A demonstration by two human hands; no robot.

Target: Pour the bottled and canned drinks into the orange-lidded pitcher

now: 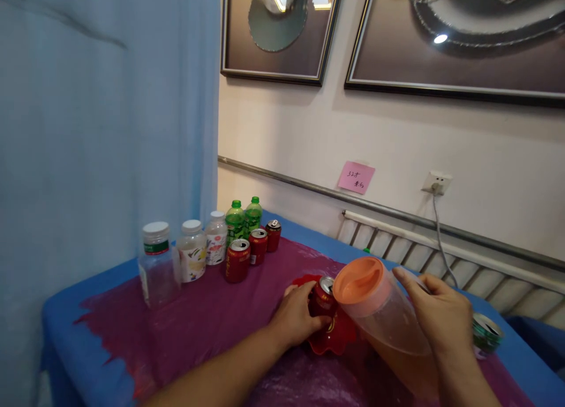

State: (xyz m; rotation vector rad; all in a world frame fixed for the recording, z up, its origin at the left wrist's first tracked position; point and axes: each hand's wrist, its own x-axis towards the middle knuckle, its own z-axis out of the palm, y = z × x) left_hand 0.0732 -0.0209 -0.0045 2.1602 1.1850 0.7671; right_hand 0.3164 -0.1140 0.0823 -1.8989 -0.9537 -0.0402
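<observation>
My left hand [296, 315] is wrapped round a red drink can [321, 301], which stands in a red scalloped dish [342, 339]. In my right hand [444, 313] is the handle of a clear plastic pitcher [392, 324] with an orange lid [359, 280]. The pitcher leans to the left, its lid close beside the can's top, and brownish liquid shows in its lower part. Whether any liquid flows from the spout I cannot tell. Right of the pitcher, partly behind my right wrist, stands a green can [485, 333].
Clear jars with white lids [156, 265], green bottles [236, 221] and red cans [238, 260] stand at the table's left and back. Purple plastic sheeting [212, 336] covers the blue tablecloth [66, 324]. A radiator [406, 242] and a plugged-in cord [439, 230] are behind.
</observation>
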